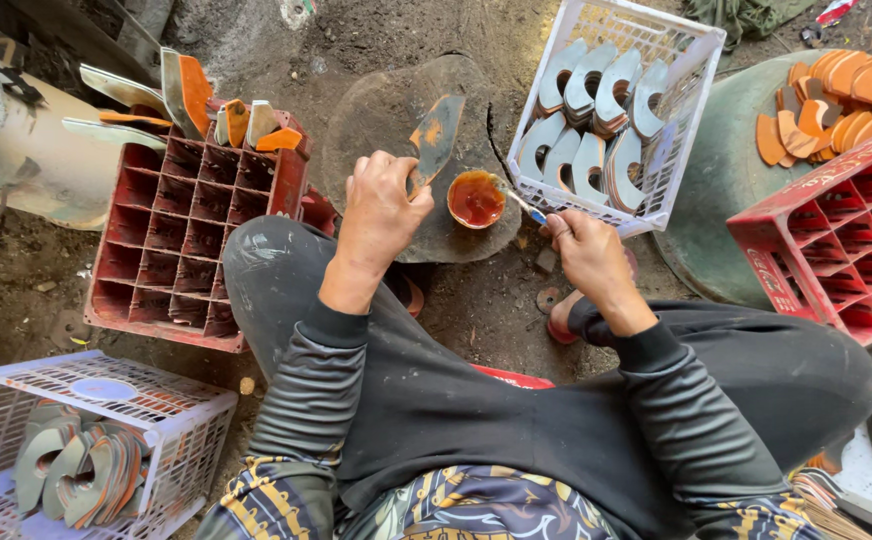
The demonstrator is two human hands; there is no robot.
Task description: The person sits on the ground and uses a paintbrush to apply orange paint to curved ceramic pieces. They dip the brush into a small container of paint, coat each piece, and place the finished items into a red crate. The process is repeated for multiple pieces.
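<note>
Flanking the hands — red crate, white basket, paste bowl between.

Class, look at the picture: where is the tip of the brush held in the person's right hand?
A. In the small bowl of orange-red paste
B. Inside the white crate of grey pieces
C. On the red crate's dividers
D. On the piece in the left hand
A: the right hand holds a brush whose tip reaches into the small bowl of orange-red paste.
</note>
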